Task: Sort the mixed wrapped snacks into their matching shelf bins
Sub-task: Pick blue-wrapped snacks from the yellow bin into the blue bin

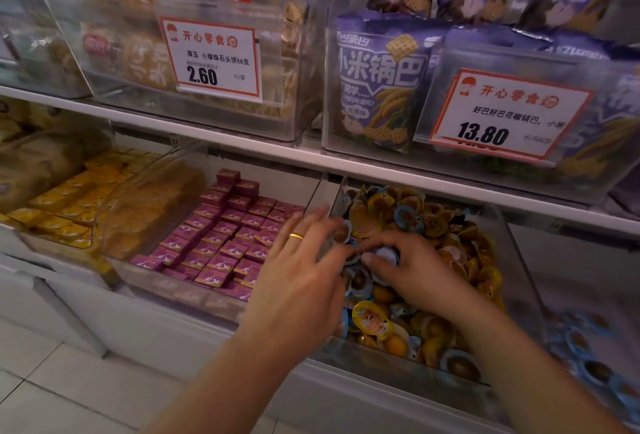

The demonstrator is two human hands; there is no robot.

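Right hand (pixel 412 269) pinching a round blue-rimmed glossy snack cup (pixel 386 255), left hand (pixel 304 274) spread (gold ring) at nine o'clock, over clear plastic bin (pixel 398 361) of mixed cups

I see a white price card (pixel 216 59) reading 2.60, a second card (pixel 509 115) reading 13.80, pale floor tiles (pixel 52 395) lower left, possibly glazed, slightly blurred.

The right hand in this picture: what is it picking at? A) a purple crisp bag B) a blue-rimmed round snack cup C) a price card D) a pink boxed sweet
B: the right hand pinches a blue-rimmed round snack cup in the clear bin of mixed yellow and blue cups.
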